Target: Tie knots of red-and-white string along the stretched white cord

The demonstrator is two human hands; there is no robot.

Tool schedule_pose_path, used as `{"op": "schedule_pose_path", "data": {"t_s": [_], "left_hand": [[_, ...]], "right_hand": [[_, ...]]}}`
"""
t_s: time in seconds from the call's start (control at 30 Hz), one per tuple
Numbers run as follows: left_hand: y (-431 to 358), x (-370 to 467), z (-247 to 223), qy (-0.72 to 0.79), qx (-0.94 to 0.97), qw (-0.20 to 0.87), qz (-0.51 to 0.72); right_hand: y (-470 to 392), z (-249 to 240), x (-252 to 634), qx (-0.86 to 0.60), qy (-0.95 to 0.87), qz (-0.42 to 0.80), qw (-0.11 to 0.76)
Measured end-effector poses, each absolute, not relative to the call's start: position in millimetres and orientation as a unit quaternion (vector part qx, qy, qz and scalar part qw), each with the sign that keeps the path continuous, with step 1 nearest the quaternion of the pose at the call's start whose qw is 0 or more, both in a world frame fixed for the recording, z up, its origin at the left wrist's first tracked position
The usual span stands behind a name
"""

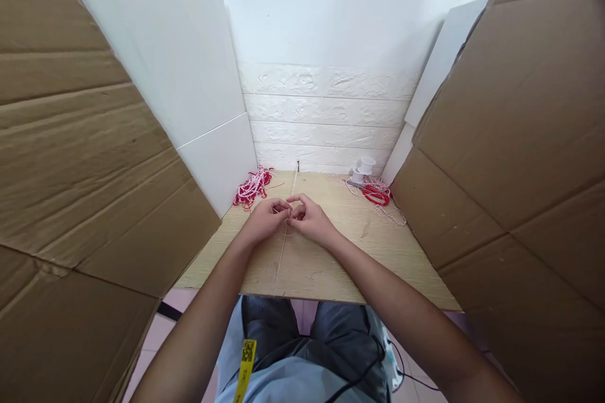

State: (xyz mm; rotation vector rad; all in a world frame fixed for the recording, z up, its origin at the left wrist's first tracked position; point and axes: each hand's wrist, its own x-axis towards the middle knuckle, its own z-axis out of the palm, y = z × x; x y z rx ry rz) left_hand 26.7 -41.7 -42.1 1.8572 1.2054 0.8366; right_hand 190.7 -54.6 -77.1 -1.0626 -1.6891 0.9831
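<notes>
The person's left hand (269, 219) and right hand (311, 220) are meeting over the middle of the table (331, 264), their fingertips closing in a pinch on a thin thread (286, 235). The right index finger is reaching out above the pinch. Beneath the hands, a pale cord (280, 264) is running from the table's back to its front edge. Red and white yarn (254, 189) is lying at the back left; scissors (377, 195) are resting near white spools (365, 167) at the back right.

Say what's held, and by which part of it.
Thin pale thread, pinched by the left hand and right hand; which part of it is too small to tell.
</notes>
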Motion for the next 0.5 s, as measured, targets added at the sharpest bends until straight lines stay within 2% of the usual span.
{"op": "schedule_pose_path", "data": {"t_s": [0.23, 0.5], "left_hand": [[-45.2, 27.5, -34.9, 0.451, 0.755, 0.372, 0.298], [-46.3, 23.7, -32.5, 0.474, 0.773, 0.334, 0.258]], "right_hand": [[-51.9, -70.1, 193.8, -0.415, -0.618, 0.479, 0.465], [-57.9, -51.1, 204.0, -0.443, -0.577, 0.578, 0.369]]}}
